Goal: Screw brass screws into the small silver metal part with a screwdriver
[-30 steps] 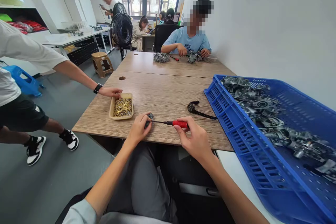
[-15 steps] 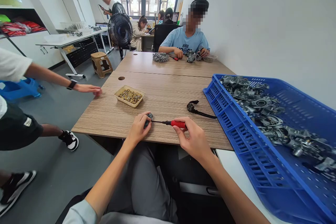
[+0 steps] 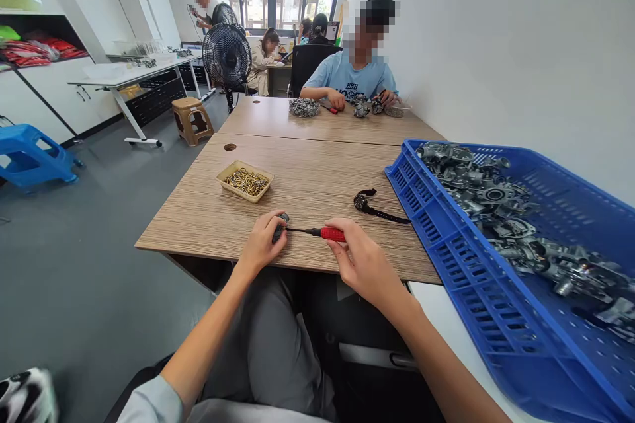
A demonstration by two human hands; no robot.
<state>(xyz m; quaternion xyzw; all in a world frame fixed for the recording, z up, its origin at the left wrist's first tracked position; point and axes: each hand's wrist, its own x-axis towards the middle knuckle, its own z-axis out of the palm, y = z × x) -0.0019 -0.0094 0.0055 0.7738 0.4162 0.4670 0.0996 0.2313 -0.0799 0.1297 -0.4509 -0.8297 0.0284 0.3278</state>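
Observation:
Near the table's front edge, my left hand (image 3: 262,238) is closed around a small dark grey metal part (image 3: 281,226), mostly covered by the fingers. My right hand (image 3: 358,252) grips the red handle of a screwdriver (image 3: 331,234). Its thin shaft points left, and the tip meets the part or lies right beside it; the exact contact is too small to tell. Beyond my left hand sits a beige tray (image 3: 218,180) holding many small brass-coloured pieces. A black wristwatch (image 3: 364,203) lies on the table past my right hand.
A blue plastic crate (image 3: 436,244) full of metal castings (image 3: 496,195) takes up the right side. Across the wooden table (image 3: 317,158), a co-worker in a light blue shirt (image 3: 350,73) handles metal parts. A fan (image 3: 227,56) and stools stand to the left.
The person at the left has moved out of view, leaving only a blurred shoe at the lower left corner. My hands, the part and the screwdriver stay almost in place.

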